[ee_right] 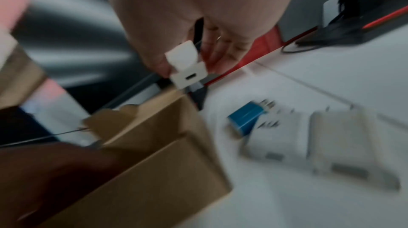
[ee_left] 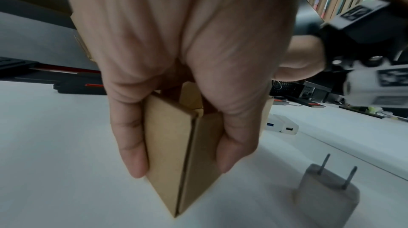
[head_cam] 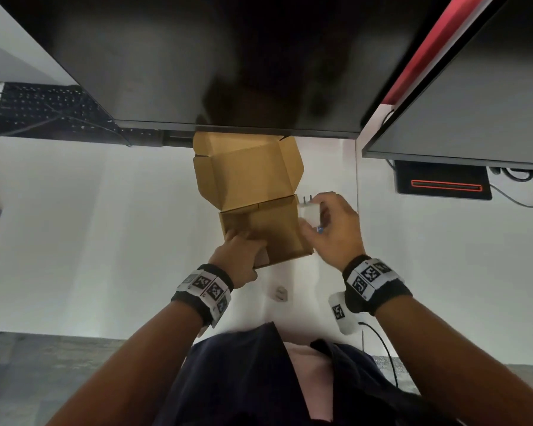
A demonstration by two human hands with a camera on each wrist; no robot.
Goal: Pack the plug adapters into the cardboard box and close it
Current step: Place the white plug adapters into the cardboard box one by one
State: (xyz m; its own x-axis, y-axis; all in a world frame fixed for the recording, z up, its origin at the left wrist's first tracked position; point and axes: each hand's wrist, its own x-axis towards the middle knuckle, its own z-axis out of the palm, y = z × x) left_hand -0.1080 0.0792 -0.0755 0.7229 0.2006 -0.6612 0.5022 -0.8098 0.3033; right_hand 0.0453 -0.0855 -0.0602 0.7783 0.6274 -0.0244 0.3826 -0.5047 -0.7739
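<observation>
An open cardboard box stands on the white desk, its lid flaps raised behind it. My left hand grips the box's near left corner between thumb and fingers. My right hand pinches a white plug adapter just above the box's right rim, prongs pointing away from me. The right wrist view shows this adapter with its port facing the camera. Beside the box lie a blue adapter and two white adapters. Another small adapter stands prongs up near me.
A large dark monitor overhangs the box at the back, and a second monitor is on the right. A black keyboard lies at the far left. A black device with a red line and cables sit at the right.
</observation>
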